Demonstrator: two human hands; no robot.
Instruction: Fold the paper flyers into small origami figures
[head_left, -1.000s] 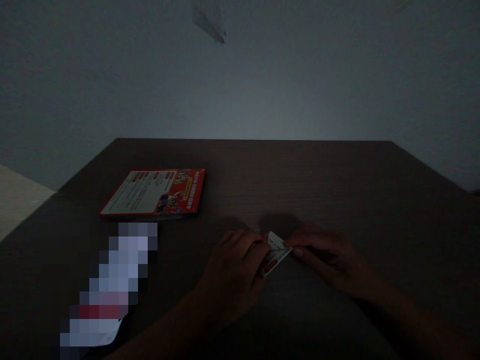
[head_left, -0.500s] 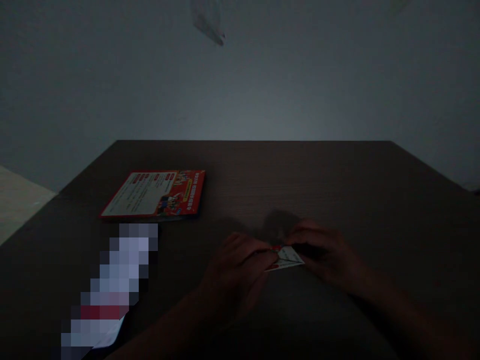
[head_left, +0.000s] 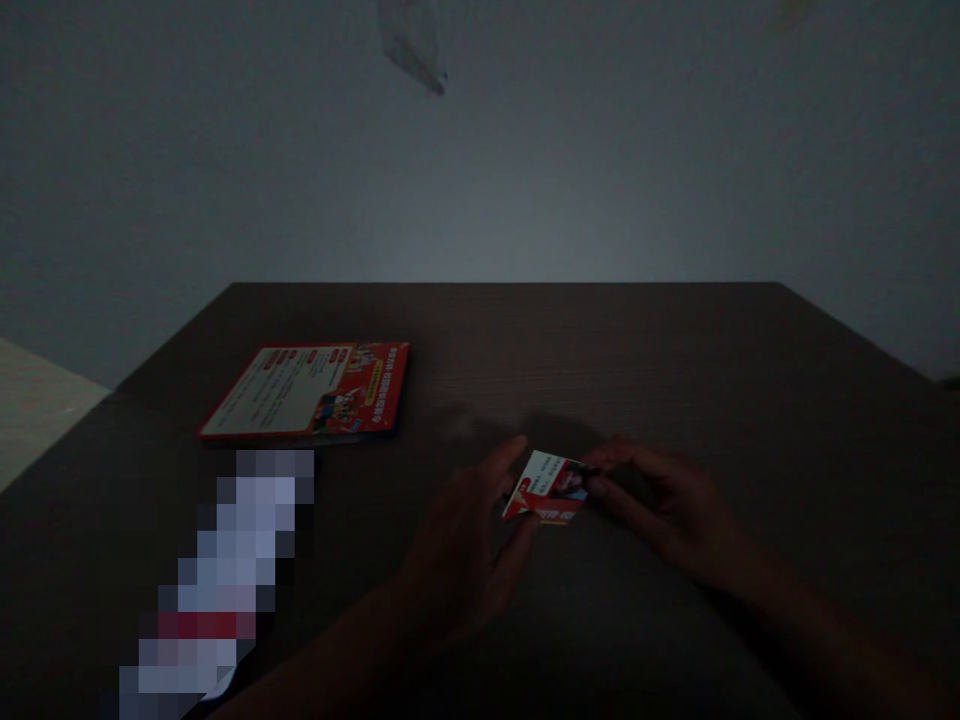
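Observation:
A small folded paper, printed in red and white with a bit of a picture, is held above the table's front half. My right hand pinches its right edge between thumb and fingers. On the other side, my left hand has its fingers and thumb spread around the paper's left end. The left thumb tip meets the lower edge, while the index finger is raised off the paper. The paper's underside is hidden.
To the left on the dark wooden table lies a red and white printed booklet or flat box. Nearer me is a lit, pixelated phone-like device. A clear plastic bag hangs on the wall behind.
The folded paper has turned to show its red printed face with a picture. My left hand has loosened its pinch and spread its fingers; my right hand still holds the right edge.

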